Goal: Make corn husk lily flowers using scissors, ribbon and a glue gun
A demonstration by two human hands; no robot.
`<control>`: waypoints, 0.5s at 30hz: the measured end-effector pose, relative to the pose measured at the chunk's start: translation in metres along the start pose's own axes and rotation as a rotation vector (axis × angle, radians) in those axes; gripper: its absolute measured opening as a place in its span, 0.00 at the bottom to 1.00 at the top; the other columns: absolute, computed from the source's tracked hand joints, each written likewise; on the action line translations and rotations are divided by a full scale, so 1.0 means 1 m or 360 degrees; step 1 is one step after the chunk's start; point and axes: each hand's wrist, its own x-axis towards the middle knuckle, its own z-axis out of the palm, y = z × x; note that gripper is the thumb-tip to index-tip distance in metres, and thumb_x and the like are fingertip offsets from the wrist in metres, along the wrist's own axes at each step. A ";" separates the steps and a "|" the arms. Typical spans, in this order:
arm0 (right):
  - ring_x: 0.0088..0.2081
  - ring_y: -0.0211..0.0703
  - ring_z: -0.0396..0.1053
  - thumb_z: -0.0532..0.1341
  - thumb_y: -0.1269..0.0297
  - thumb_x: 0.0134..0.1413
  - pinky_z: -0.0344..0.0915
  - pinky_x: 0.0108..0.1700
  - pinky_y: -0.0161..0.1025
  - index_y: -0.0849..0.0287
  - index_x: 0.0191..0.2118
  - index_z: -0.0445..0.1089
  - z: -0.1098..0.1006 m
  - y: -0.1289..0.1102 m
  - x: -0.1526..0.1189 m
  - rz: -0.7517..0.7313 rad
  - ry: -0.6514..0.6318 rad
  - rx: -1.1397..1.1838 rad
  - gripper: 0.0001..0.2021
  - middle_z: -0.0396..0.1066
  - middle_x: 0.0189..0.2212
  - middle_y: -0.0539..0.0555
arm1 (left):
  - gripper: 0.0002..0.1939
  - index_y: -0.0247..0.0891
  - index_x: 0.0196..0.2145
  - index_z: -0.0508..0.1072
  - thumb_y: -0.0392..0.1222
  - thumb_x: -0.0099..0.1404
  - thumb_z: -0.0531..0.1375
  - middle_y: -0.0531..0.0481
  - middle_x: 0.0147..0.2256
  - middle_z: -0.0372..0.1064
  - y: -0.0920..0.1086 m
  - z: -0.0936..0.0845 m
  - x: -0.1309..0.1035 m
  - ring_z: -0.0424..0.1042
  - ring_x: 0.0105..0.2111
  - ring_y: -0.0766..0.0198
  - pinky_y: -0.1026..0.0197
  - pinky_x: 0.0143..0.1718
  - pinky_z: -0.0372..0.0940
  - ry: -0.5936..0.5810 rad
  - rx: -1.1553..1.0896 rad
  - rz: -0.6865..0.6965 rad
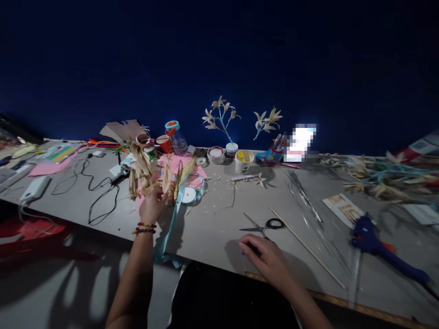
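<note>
In the left-center of the frame we see the left hand (152, 206), wearing beaded bracelets (144, 228), reaching into a bundle of dried husks (141, 172) on the gray table (209, 228). Its fingers are partly curled and touch the lower end of the bundle; their tips are partly hidden among the strips, so we cannot tell whether they pinch one. The right hand (265, 258) lies at the lower center, palm turned inward, its fingers loosely bent and the thumb near the index finger; we cannot tell whether anything is held between them. Just beyond it we note open scissors (260, 227) with black handles, and to their right a thin wooden stick (308, 249) running diagonally toward the lower right. Beside the bundle, at center-left, lies a spool (188, 195) of light blue ribbon (169, 233), whose loose length trails to the near table edge. At the upper center we observe a branched spray of husk flowers (221, 114) with blue stems, standing upright at a small lidded jar (232, 149), and a smaller flower spray (267, 121) to its right. A dark blue glue gun (368, 237) occupies the lower right.
</note>
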 end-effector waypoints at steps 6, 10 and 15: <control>0.37 0.46 0.73 0.52 0.56 0.68 0.65 0.40 0.40 0.54 0.37 0.71 0.000 -0.002 0.009 -0.0068 -0.0004 -0.0043 0.14 0.76 0.33 0.52 | 0.13 0.37 0.36 0.76 0.45 0.59 0.57 0.45 0.31 0.78 -0.017 -0.001 -0.006 0.76 0.33 0.55 0.60 0.32 0.67 0.0154 -0.0254 -0.0160; 0.36 0.46 0.73 0.51 0.55 0.68 0.65 0.39 0.40 0.54 0.37 0.71 0.000 -0.001 0.010 -0.0075 -0.0001 -0.0056 0.14 0.76 0.32 0.52 | 0.14 0.36 0.36 0.75 0.47 0.59 0.56 0.47 0.29 0.76 -0.020 -0.005 -0.016 0.75 0.28 0.59 0.61 0.30 0.69 0.0258 -0.0488 -0.0201; 0.34 0.44 0.73 0.53 0.57 0.66 0.64 0.37 0.38 0.54 0.37 0.72 -0.002 -0.011 0.018 -0.0095 0.0008 -0.0004 0.13 0.75 0.31 0.51 | 0.14 0.35 0.38 0.73 0.48 0.61 0.56 0.50 0.27 0.73 0.000 -0.013 -0.038 0.71 0.24 0.64 0.65 0.26 0.67 0.0298 -0.0753 -0.0118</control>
